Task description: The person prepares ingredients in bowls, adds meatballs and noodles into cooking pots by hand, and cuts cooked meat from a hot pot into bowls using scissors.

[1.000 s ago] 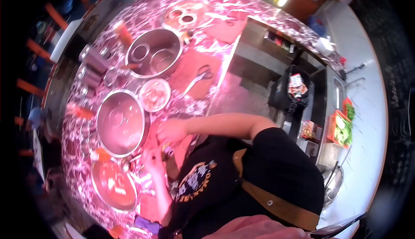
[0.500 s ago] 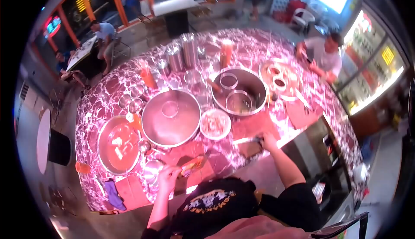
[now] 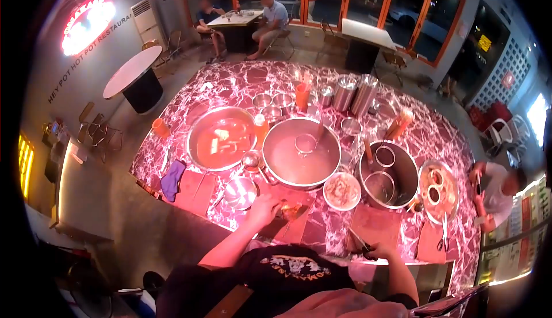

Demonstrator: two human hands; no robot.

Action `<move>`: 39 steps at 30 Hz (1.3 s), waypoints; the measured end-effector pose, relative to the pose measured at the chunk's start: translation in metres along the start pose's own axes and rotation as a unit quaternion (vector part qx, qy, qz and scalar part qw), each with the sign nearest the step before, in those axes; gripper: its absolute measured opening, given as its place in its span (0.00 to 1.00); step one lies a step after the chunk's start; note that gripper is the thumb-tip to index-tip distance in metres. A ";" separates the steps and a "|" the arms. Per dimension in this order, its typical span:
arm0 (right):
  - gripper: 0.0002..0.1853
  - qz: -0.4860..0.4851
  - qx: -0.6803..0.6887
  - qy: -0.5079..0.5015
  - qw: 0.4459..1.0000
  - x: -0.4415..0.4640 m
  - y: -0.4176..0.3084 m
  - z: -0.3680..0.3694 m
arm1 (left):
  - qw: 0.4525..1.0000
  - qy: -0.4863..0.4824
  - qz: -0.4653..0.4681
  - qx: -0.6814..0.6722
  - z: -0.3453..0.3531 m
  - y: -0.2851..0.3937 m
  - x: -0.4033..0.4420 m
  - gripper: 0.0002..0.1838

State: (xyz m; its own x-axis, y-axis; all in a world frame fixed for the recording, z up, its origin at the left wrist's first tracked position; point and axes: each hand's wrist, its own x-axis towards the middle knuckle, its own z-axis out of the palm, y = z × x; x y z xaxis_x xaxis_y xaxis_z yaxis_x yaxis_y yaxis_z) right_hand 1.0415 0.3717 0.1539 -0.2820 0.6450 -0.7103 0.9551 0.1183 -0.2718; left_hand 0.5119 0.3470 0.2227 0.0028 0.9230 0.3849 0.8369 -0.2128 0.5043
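Fingers of the right hand (image 3: pixel 377 252), clamped on the scissors (image 3: pixel 359 241), have drawn back toward the body from the mat (image 3: pixel 375 224) beyond, while the left hand (image 3: pixel 264 209) pinches the packet (image 3: pixel 291 210) at its fingertips, apparently putting both in hand.

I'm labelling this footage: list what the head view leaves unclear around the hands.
Head view:
Orange item by the left hand: too small and blurred to identify.
Bladed tool: handle partly hidden by the right hand.
Counter: near edge partly covered by the shirt.
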 end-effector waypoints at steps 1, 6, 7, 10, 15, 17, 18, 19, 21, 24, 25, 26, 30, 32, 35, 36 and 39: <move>0.17 0.013 0.101 -0.074 0.992 0.020 0.012 0.019 | 1.000 0.011 0.012 0.016 0.004 -0.003 -0.003 0.05; 0.07 -0.029 0.545 -0.085 0.833 -0.029 -0.018 0.067 | 0.998 0.018 -0.025 -0.049 0.002 -0.005 -0.006 0.07; 0.11 -0.080 0.553 -0.090 0.824 -0.024 0.000 0.086 | 0.999 0.019 -0.001 -0.027 0.002 -0.012 -0.010 0.07; 0.19 -0.020 0.524 0.077 0.848 -0.073 -0.065 0.065 | 0.997 -0.037 -0.049 -0.056 -0.022 -0.008 0.000 0.07; 0.29 -0.169 0.155 0.295 0.928 -0.078 -0.165 -0.009 | 0.997 -0.014 0.023 -0.068 -0.020 -0.020 0.003 0.04; 0.30 -0.164 0.098 0.284 0.940 -0.062 -0.192 -0.031 | 0.996 -0.017 0.057 -0.065 -0.017 -0.023 0.007 0.05; 0.31 -0.200 0.040 0.299 0.932 -0.052 -0.202 -0.038 | 0.996 -0.018 0.058 -0.066 -0.017 -0.023 0.007 0.05; 0.32 -0.237 -0.020 0.312 0.920 -0.043 -0.211 -0.043 | 0.996 -0.031 0.064 -0.057 -0.018 -0.022 0.008 0.04; 0.33 -0.258 -0.023 0.310 0.915 -0.029 -0.228 -0.048 | 0.996 -0.040 0.067 -0.048 -0.021 -0.020 0.009 0.03; 0.32 -0.276 -0.035 0.305 0.911 -0.014 -0.243 -0.049 | 0.991 -0.059 0.113 -0.042 -0.022 -0.022 0.009 0.04; 0.30 -0.276 -0.043 0.295 0.914 -0.011 -0.247 -0.050 | 0.990 -0.065 0.113 -0.047 -0.020 -0.024 0.006 0.04; 0.30 -0.281 -0.048 0.289 0.914 -0.010 -0.250 -0.050 | 0.990 -0.072 0.111 -0.052 -0.019 -0.026 0.003 0.04; 0.24 -0.249 -0.074 0.216 0.941 -0.011 -0.250 -0.047 | 0.990 -0.073 0.105 -0.061 -0.012 -0.036 -0.009 0.04; 0.24 -0.193 -0.057 0.150 0.968 -0.014 -0.252 -0.048 | 0.990 -0.051 0.089 -0.093 -0.010 -0.035 -0.014 0.04; 0.25 -0.236 -0.050 0.204 0.949 -0.011 -0.267 -0.043 | 0.989 -0.040 0.097 -0.107 -0.011 -0.032 -0.015 0.05; 0.26 -0.278 -0.057 0.248 0.926 -0.008 -0.275 -0.042 | 0.987 -0.039 0.107 -0.111 -0.012 -0.030 -0.014 0.05; 0.25 -0.251 -0.062 0.227 0.939 0.000 -0.284 -0.038 | 0.992 -0.035 0.066 -0.105 -0.012 -0.033 -0.014 0.05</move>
State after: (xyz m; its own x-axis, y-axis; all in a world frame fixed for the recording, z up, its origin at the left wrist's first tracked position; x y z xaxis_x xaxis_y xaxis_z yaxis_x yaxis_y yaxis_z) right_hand 0.7736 0.3672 0.2554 -0.6585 0.7367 -0.1540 0.7230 0.5625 -0.4011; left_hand 0.4773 0.3373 0.2096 0.1493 0.9011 0.4071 0.6937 -0.3888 0.6063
